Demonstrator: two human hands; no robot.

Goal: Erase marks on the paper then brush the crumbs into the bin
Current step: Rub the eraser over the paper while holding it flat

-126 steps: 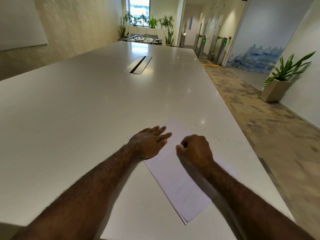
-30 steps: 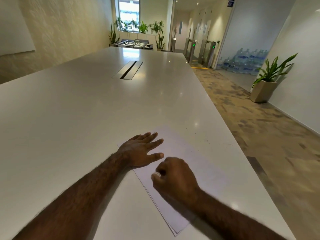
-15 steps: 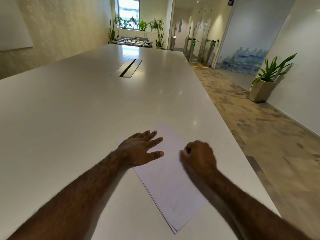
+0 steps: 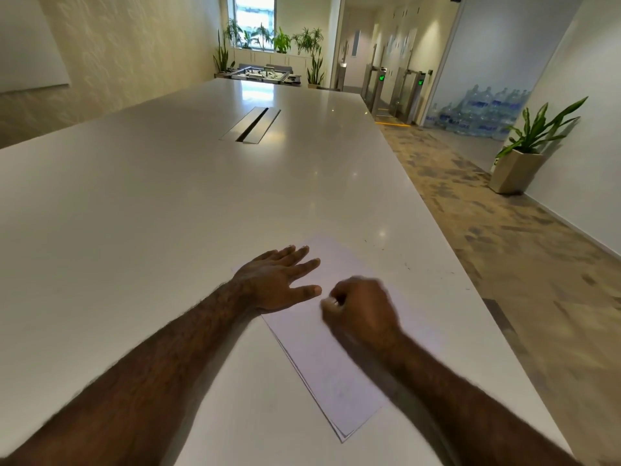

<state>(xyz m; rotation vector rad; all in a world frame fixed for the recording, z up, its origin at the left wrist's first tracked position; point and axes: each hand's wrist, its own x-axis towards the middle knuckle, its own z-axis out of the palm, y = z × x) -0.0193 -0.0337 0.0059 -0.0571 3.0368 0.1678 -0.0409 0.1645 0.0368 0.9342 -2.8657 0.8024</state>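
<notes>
Flatly, left hand (image 4: 275,280) pressed paper (image 4: 322,364) with straight fingers; right hand (image 4: 361,309), blurred, fist curled round small white eraser (image 4: 331,302) upon paper.

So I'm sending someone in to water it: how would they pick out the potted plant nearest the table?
From the long white table, look right across the patterned floor to the white side wall. The potted plant stands alone there on the floor, just past the stacked water bottles. Its angular beige pot and lone spot set it apart from the plants grouped by the far window.
</notes>
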